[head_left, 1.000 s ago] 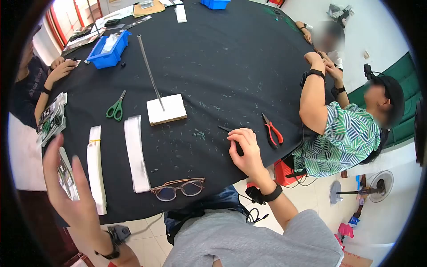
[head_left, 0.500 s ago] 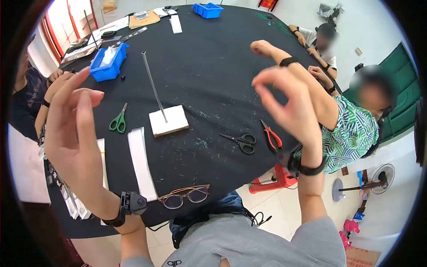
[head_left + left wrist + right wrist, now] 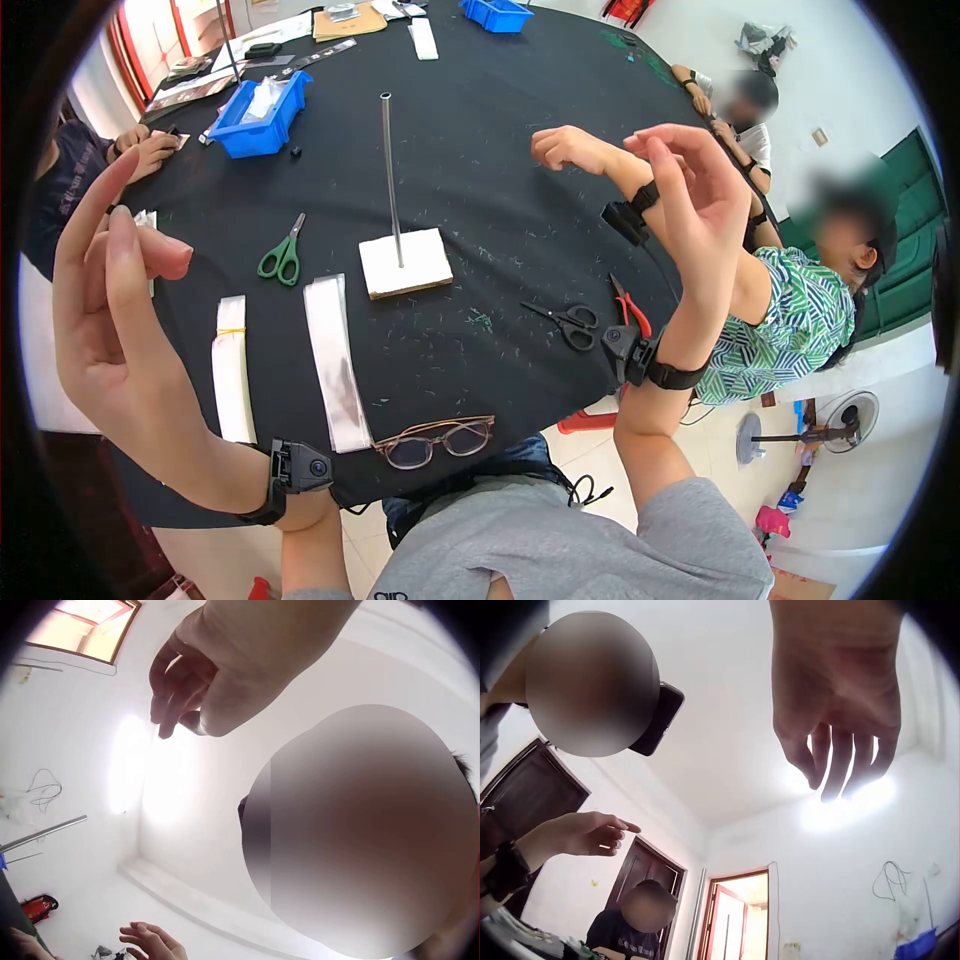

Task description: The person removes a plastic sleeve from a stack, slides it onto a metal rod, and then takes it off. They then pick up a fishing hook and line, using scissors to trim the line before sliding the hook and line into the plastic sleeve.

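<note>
Both hands are raised above the black table and hold nothing. The left hand (image 3: 125, 330) is at the left of the head view, its fingers loosely bent; the left wrist view shows it (image 3: 232, 671) against the wall and ceiling. At the right, the right hand (image 3: 705, 220) overlaps a neighbour's arm in the picture; in the right wrist view its fingers (image 3: 841, 761) hang relaxed and apart. Between the hands are a white block (image 3: 405, 262) with an upright metal rod (image 3: 391, 180), green scissors (image 3: 281, 260), two white strip bundles (image 3: 232, 370) (image 3: 336, 365) and black scissors (image 3: 572, 322).
Glasses (image 3: 437, 444) lie at the near table edge. Red-handled pliers (image 3: 631, 308) are beside the right wrist. A blue bin (image 3: 258, 118) stands at the back left, another (image 3: 497, 14) at the far edge. A person in a patterned shirt (image 3: 785, 320) sits at the right, reaching over the table.
Both hands have risen from about a second ago, the right one leaving the black scissors. Since the middle frame, the left hand has shifted left and the right hand slightly right. The neighbour's arm reaches farther left.
</note>
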Tool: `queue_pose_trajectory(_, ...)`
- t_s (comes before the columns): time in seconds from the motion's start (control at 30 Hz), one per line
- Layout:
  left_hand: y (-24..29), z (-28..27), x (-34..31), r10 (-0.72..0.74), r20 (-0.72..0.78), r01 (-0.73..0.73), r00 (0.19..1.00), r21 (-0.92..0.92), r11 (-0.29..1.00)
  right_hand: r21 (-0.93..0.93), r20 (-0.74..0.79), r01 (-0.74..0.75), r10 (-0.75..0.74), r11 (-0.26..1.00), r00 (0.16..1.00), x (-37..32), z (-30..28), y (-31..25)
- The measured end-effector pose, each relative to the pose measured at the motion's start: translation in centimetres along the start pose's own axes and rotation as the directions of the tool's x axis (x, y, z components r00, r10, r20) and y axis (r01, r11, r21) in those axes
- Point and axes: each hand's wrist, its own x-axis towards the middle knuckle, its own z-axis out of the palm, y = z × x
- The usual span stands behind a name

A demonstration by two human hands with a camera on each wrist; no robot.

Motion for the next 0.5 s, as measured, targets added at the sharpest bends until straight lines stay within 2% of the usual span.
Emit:
queue_pose_trajectory(0.23, 0.0, 0.3, 0.1, 0.073, 0.033, -0.073, 0.997, 0.004, 0.997, 0.003, -0.006, -0.014, 0.014, 1.000, 1.000, -1.5, -0.5, 0.1)
queue_pose_trajectory(0.33, 0.2, 0.4, 0.0, 0.085, 0.041, -0.086, 0.996, 0.018, 0.996, -0.006, 0.011, -0.081, 0.081, 0.997, 0.997, -1.1, -0.7, 1.0)
queue_pose_trajectory(0.43, 0.5, 0.4, -0.2, 0.073, 0.041, -0.074, 0.996, 0.026, 0.997, -0.056, 0.034, -0.017, 0.019, 0.998, 0.999, 0.3, -0.5, 3.8)
queue_pose_trajectory(0.5, 0.5, 0.3, -0.2, 0.058, 0.037, -0.059, 0.998, 0.027, 0.998, -0.226, 0.162, -0.005, 0.042, 0.974, 0.986, 1.8, -0.1, 5.7)
